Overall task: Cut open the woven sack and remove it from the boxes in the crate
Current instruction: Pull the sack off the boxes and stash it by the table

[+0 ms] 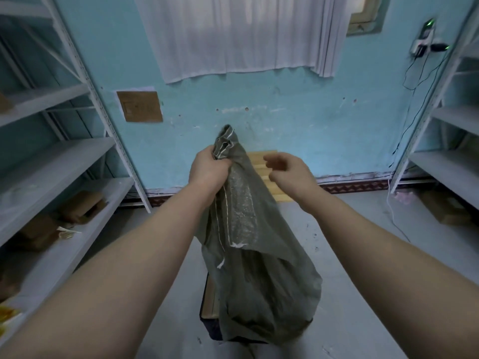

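Note:
A grey-green woven sack [259, 268] hangs in front of me, its bunched top raised to chest height. My left hand [208, 169] grips that bunched top, fingers curled round the fabric. My right hand [287, 172] hovers just to the right of the sack with loosely curled fingers and holds nothing. The sack's lower end drapes over a dark crate [207, 320] on the floor, where a strip of a cardboard box [210, 296] shows at the left side. The rest of the crate is hidden behind the sack.
White metal shelves [51, 161] with cardboard boxes [83, 206] stand on the left. More shelving [445, 161] lines the right, with a box [445, 208] on the floor beneath. A wooden slatted piece [269, 177] leans against the blue wall ahead. Cables hang at right.

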